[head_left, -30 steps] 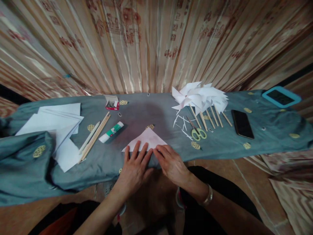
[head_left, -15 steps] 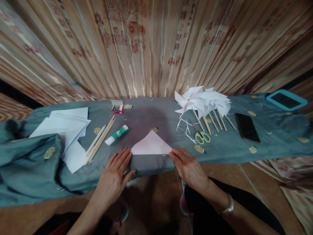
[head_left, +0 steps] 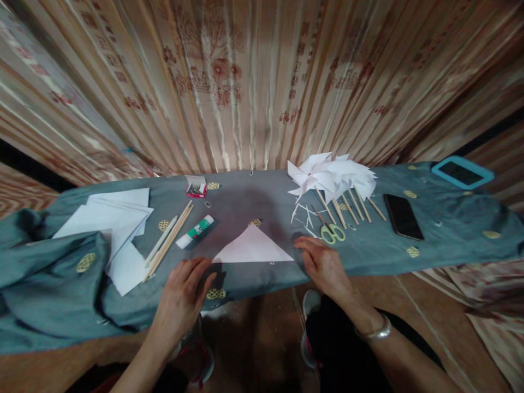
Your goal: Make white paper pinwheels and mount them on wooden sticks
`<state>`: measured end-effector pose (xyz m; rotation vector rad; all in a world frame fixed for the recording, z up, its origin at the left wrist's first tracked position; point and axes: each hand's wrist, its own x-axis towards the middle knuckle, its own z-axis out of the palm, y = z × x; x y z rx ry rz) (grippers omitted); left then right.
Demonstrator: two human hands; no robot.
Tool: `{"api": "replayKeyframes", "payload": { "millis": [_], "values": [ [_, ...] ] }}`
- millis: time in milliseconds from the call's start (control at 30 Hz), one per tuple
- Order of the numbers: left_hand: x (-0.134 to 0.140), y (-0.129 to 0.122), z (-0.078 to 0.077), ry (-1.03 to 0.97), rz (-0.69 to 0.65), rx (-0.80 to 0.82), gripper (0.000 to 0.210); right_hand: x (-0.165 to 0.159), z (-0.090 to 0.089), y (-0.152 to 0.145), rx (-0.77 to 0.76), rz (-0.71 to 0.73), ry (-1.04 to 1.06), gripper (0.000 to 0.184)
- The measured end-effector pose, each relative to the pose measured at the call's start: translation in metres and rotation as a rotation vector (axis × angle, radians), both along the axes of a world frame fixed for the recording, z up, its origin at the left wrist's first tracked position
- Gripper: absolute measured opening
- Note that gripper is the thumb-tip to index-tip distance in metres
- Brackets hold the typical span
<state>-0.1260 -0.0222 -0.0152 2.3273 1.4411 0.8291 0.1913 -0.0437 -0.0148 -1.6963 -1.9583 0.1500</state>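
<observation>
A white sheet of paper (head_left: pixel 252 247), folded into a triangle, lies on the cloth in front of me with its long edge towards me. My left hand (head_left: pixel 183 289) is at the triangle's left corner, fingers bent and thumb apart; the fingertips are at or just beside the paper, without a grip on it. Off the right corner, my right hand (head_left: pixel 325 266) hovers with loosely bent fingers and nothing in them. Green-handled scissors (head_left: pixel 332 233) lie just beyond my right hand, by thin paper strips (head_left: pixel 305 215). Past my left hand lies a glue stick (head_left: pixel 195 231).
Several white paper pinwheels (head_left: pixel 329 176) on wooden sticks lie at the back right, beside a black phone (head_left: pixel 403 216) and a blue-framed device (head_left: pixel 463 172). At left are paper sheets (head_left: pixel 102 218), wooden sticks (head_left: pixel 170 240), a white pencil-like stick (head_left: pixel 161 240) and a small red box (head_left: pixel 196 187).
Both hands have let go of the folded paper's corners and drawn outwards, the right one clear of the paper. The triangle stays flat on the cloth. The camera view has shifted slightly.
</observation>
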Motion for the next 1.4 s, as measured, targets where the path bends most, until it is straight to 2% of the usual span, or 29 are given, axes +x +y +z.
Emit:
{"api": "replayKeyframes", "payload": {
  "millis": [100,200,267,367,467,600,667,767,900,1033,1100,1167,1233,1300,1333,1400],
  "values": [
    [0.028,-0.009,0.007,-0.328,-0.076,-0.439,0.031,-0.017,-0.001,0.011,-0.055,-0.025,0.026,0.034],
    [0.056,-0.018,0.008,-0.8,0.028,-0.821,0.041,-0.039,-0.003,0.02,-0.098,-0.003,-0.025,0.044],
    [0.068,-0.021,0.008,-1.029,0.092,-0.945,0.047,-0.049,-0.002,0.024,-0.138,-0.013,0.005,0.048],
    [0.075,-0.019,0.009,-1.173,0.11,-1.067,0.046,-0.055,0.004,0.03,-0.245,-0.069,0.149,0.051],
    [0.077,-0.016,0.01,-1.208,0.105,-1.119,0.043,-0.055,0.006,0.035,-0.353,-0.102,0.382,0.046],
    [0.078,-0.014,0.01,-1.135,0.086,-1.133,0.041,-0.05,0.001,0.044,-0.487,-0.135,1.047,0.034],
    [0.079,-0.011,0.012,-1.021,0.055,-1.107,0.043,-0.046,0.0,0.049,-0.501,-0.132,1.267,0.033],
    [0.082,-0.001,0.018,-1.009,0.091,-1.038,0.047,-0.043,0.003,0.05,-0.458,-0.119,1.39,0.037],
    [0.087,0.02,0.027,-1.247,0.199,-0.899,0.05,-0.046,0.007,0.044,-0.46,-0.08,1.503,0.036],
    [0.094,0.04,0.029,-1.228,0.287,-0.788,0.034,-0.048,0.002,0.037,-0.5,-0.038,1.432,0.031],
    [0.098,0.046,0.028,-1.216,0.306,-0.79,0.029,-0.04,0.002,0.036,-0.5,-0.003,1.337,0.03],
    [0.102,0.049,0.027,-1.229,0.3,-0.806,0.027,-0.023,0.005,0.036,-0.435,0.0,1.172,0.03],
    [0.107,0.05,0.028,-1.231,0.273,-0.817,0.025,0.002,0.01,0.035,-0.278,-0.083,0.897,0.03],
    [0.11,0.05,0.028,-1.19,0.227,-0.839,0.024,0.029,0.015,0.033,-0.11,-0.261,0.452,0.028],
    [0.112,0.05,0.029,-1.161,0.204,-0.853,0.024,0.041,0.015,0.031,-0.073,-0.339,0.229,0.028],
    [0.115,0.049,0.029,-1.113,0.169,-0.89,0.024,0.059,0.014,0.028,-0.078,-0.379,-0.103,0.029]
  ]
}}
